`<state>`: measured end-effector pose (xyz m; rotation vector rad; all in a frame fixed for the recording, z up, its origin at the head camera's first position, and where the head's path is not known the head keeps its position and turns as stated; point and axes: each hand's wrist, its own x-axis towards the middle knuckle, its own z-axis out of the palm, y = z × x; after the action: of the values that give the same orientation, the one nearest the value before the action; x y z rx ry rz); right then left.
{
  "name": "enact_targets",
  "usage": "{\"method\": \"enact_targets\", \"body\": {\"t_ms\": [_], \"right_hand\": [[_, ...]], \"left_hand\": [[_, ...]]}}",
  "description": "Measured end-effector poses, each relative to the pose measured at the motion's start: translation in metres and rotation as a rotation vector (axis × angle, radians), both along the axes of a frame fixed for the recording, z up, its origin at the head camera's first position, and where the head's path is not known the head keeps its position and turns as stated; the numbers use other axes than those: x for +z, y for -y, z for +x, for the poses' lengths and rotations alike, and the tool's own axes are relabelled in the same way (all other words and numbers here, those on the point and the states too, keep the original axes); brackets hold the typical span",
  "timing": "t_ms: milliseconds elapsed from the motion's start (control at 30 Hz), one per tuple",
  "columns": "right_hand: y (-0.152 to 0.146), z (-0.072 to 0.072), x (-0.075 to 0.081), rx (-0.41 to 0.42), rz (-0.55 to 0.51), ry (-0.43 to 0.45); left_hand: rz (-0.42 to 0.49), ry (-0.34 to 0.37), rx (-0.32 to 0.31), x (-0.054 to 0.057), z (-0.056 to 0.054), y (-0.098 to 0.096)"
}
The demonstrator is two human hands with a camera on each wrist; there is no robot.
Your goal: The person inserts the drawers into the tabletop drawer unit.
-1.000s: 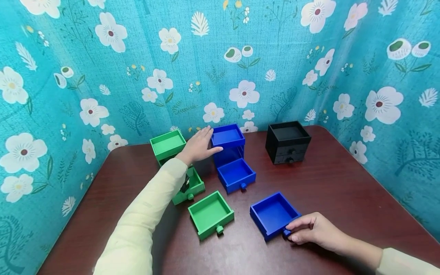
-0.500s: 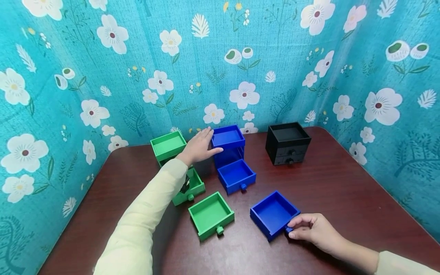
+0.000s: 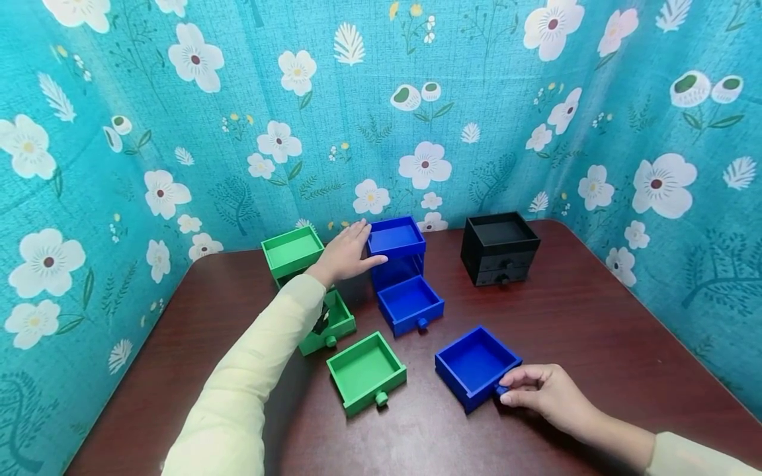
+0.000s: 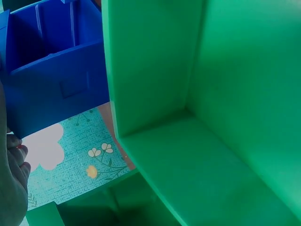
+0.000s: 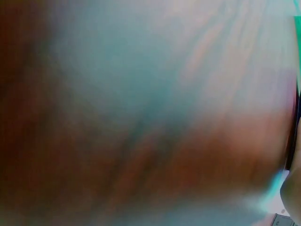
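In the head view my right hand [image 3: 556, 398] pinches the knob of a loose blue drawer [image 3: 478, 362] between thumb and fingers. My left hand [image 3: 343, 256] rests against the left side of the blue cabinet [image 3: 395, 235], fingers straight and thumb reaching across its front. A second blue drawer [image 3: 409, 301] lies in front of that cabinet. The left wrist view has the blue cabinet [image 4: 59, 87] beside my fingers and a large green drawer wall close to the camera. Blur fills most of the right wrist view, so the knob cannot be seen there.
A green cabinet [image 3: 292, 251] stands at left, with a green drawer [image 3: 341, 317] before it, partly hidden by my left sleeve. Another green drawer [image 3: 366, 371] lies nearer. A black cabinet [image 3: 500, 248] stands at back right. A floral curtain [image 3: 381, 119] hangs behind the table [image 3: 595, 317].
My right hand has moved the loose blue drawer slightly away from me, and its angle has changed a little. My left hand has stayed at the blue cabinet.
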<state>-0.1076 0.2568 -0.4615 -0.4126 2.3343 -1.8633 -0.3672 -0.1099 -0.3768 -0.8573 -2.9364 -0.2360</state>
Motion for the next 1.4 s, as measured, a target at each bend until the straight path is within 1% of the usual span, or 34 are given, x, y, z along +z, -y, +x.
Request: {"method": "enact_targets", "body": {"t_ms": [167, 433, 700, 933, 1133, 1267, 1400], "right_hand": [[0.002, -0.003, 0.003, -0.038, 0.004, -0.012], [0.011, -0.012, 0.016, -0.096, 0.041, -0.007], [0.018, -0.024, 0.023, -0.127, 0.087, -0.030], [0.028, -0.037, 0.031, -0.163, 0.093, -0.017], [0.035, -0.050, 0.034, -0.169, 0.089, -0.071], [0.040, -0.060, 0.037, -0.171, 0.104, -0.111], [0.044, -0.070, 0.041, -0.166, 0.108, -0.130]], "left_hand": [[0.002, 0.003, 0.003, 0.000, 0.001, 0.000], [-0.007, 0.000, 0.016, 0.000, 0.001, 0.001], [0.003, 0.003, 0.019, -0.002, 0.001, 0.001], [0.000, 0.005, 0.022, -0.001, 0.001, 0.002], [0.001, -0.004, 0.014, -0.001, 0.001, 0.002], [0.004, -0.011, 0.011, -0.002, 0.001, 0.002], [0.018, -0.013, 0.002, -0.002, 0.000, 0.002]]}}
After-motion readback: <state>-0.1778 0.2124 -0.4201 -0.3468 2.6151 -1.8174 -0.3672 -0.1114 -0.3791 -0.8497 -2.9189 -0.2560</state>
